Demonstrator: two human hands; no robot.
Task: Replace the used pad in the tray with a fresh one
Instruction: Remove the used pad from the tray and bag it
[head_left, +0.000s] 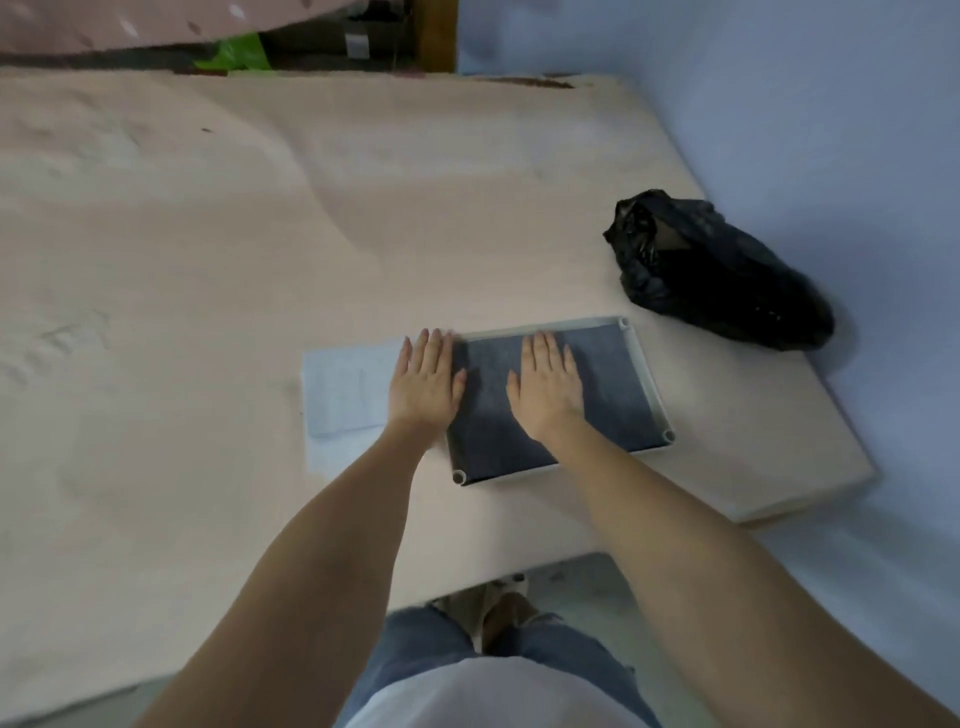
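A shallow grey tray (652, 387) lies near the right front corner of a pink mattress. A dark blue-grey pad (608, 395) fills the tray's inside. My right hand (550, 387) rests flat on that pad, palm down, fingers spread. My left hand (423, 379) lies flat over the tray's left edge, partly on the pad and partly on a pale blue sheet (348, 389) spread on the mattress just left of the tray. Neither hand grips anything.
A crumpled black plastic bag (717, 270) sits on the mattress edge right of and beyond the tray. The pink mattress (208, 260) stretches far to the left. Blue floor lies to the right. My jeans and sandalled feet show below.
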